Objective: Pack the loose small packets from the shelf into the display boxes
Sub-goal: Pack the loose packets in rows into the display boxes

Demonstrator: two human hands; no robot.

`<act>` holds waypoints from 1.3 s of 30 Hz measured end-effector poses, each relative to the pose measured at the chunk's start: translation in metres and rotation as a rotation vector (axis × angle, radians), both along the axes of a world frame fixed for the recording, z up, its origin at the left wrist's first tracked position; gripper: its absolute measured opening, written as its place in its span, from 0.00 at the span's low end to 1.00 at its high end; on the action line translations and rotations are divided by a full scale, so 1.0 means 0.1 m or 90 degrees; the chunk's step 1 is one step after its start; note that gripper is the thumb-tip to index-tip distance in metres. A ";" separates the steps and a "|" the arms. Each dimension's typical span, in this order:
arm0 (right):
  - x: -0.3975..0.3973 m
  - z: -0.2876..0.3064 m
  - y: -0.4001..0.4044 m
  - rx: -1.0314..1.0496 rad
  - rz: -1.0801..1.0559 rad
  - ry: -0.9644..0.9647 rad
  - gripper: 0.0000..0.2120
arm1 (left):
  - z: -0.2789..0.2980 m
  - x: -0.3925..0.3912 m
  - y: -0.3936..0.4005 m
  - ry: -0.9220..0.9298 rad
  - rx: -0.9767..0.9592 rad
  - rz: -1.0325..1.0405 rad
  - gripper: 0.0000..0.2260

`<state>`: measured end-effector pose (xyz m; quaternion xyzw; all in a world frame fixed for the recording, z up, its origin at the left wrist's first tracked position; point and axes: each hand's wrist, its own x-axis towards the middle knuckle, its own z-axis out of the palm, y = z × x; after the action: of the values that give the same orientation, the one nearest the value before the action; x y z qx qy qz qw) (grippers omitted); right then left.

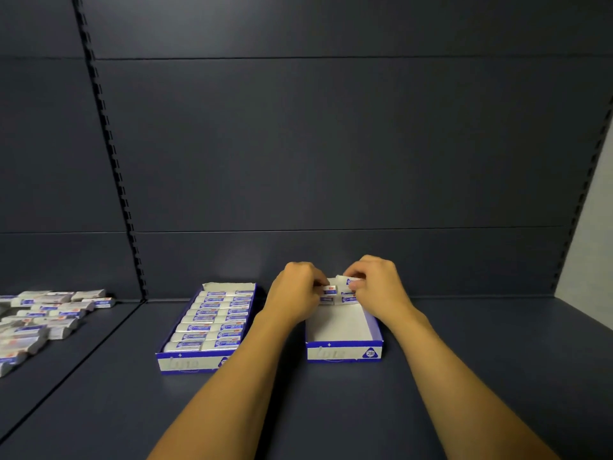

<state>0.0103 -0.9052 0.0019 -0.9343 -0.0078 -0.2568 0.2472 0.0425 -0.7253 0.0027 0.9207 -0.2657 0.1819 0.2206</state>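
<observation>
Only clear mark: "2B" in a blue triangle badge on front wall of the right display box (345, 353). Pale embossed lettering beside it, too faint to read. Left display box (192, 363) front has same pale lettering, unreadable, w/ its badge cut off by a forearm. Packets in left box (209, 323) carry blue/red print, too small to read.

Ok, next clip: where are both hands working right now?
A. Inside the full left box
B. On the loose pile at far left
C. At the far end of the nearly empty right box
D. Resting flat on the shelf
C: the left hand and right hand both pinch small packets at the far end of the right box, whose white floor is otherwise bare.
</observation>
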 end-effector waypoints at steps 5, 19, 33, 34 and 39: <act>0.09 -0.10 -0.05 -0.014 0.015 0.013 0.06 | -0.14 0.11 -0.04 0.043 0.031 -0.002 0.10; 0.06 -0.17 -0.01 -0.162 0.005 0.051 0.08 | -0.20 0.21 -0.18 0.035 0.095 0.042 0.09; -0.02 -0.07 0.11 -0.332 -0.034 0.066 0.09 | -0.15 0.08 -0.21 -0.095 0.214 0.075 0.08; -0.02 -0.07 0.12 -0.352 -0.038 0.072 0.09 | -0.14 0.08 -0.21 -0.096 0.220 0.079 0.09; -0.01 -0.04 0.21 -0.440 -0.052 0.112 0.10 | -0.13 0.07 -0.19 -0.082 0.210 0.084 0.10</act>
<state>0.0095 -0.8842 -0.0022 -0.9808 -0.0357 -0.1674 -0.0938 0.0500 -0.7447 -0.0101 0.9463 -0.2444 0.2086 0.0365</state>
